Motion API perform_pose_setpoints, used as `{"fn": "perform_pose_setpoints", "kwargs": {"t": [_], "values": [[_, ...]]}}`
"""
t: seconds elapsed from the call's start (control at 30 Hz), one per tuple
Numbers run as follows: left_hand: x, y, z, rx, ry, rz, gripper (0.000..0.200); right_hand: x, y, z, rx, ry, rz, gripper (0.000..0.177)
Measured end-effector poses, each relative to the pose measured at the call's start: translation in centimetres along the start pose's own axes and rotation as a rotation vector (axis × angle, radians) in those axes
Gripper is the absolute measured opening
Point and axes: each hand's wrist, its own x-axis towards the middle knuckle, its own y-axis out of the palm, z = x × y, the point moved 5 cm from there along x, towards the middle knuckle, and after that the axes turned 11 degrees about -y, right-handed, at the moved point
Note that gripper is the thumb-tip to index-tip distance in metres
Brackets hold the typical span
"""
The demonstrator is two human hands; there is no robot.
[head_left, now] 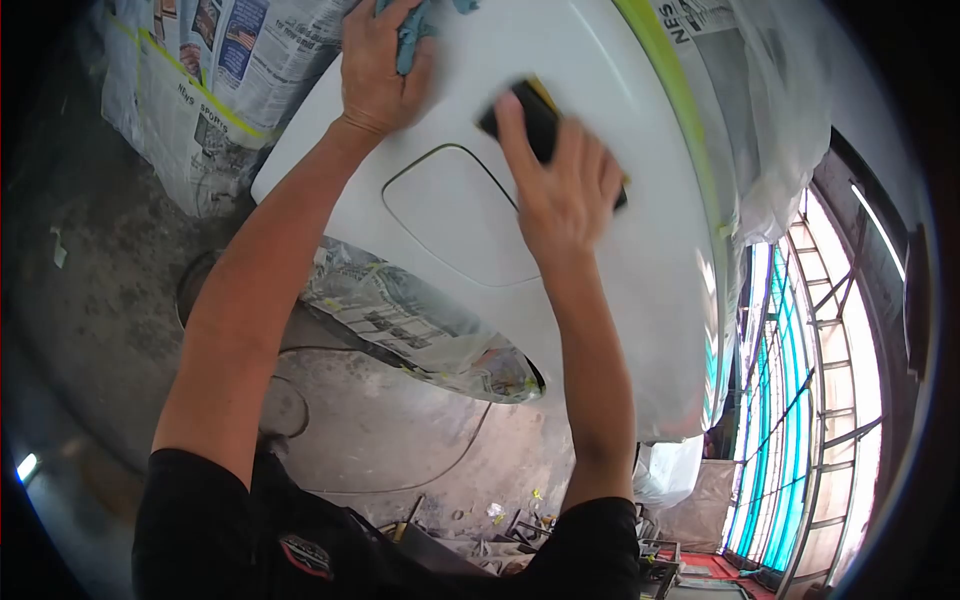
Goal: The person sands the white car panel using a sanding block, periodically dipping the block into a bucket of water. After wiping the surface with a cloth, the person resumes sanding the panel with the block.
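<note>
Both hands are up on the white car panel point(620, 300). The left hand point(378, 70) is at the panel's upper edge, fingers bunched around a blue cloth point(415, 40) and pinning it against the paintwork. The right hand point(562, 195) sits near the middle of the panel, gripping a black sanding block point(530, 115) with a yellow edge. The fingers lie across the block and the thumb runs along its side, holding it flat on the surface. The block sits just above the fuel flap point(455, 215), close to the flap's upper right corner; the flap is closed, its outline a thin dark seam.

Along the panel's lower edge, newspaper point(410, 325) fills the wheel arch, and more newsprint is taped off beyond the left edge. A strip of green tape point(670, 90) runs down the panel's right border, with plastic sheet point(790, 130) hanging past it. Below it all is the stained concrete floor point(120, 260).
</note>
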Motion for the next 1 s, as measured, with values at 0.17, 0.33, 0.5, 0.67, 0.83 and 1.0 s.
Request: {"fn": "perform_pose_setpoints", "kwargs": {"t": [0.17,0.33,0.5,0.67,0.83,1.0], "values": [[0.4,0.1,-1.1,-0.037,0.106,-0.05,0.048,-4.2,-1.6,-1.3,0.036,0.071,0.055,0.053],[0.3,0.5,-0.8,-0.067,0.098,-0.08,0.05,-14.6,-3.7,-3.6,-0.03,0.322,0.036,0.045],[0.1,0.3,-0.7,-0.006,0.052,-0.021,0.051,-0.3,-1.0,-6.9,0.126,0.219,-0.005,0.052],[0.3,0.4,-1.1,-0.025,0.021,-0.021,0.052,-4.9,-2.0,-7.7,0.15,0.29,0.001,0.046],[0.2,0.5,-0.6,0.041,-0.016,0.013,0.054,-28.4,-7.3,-10.2,-0.054,0.887,-0.088,0.069],[0.1,0.4,-0.5,0.089,-0.002,0.06,0.057,-29.5,-6.7,-8.6,-0.241,1.002,-0.042,0.063]]}}
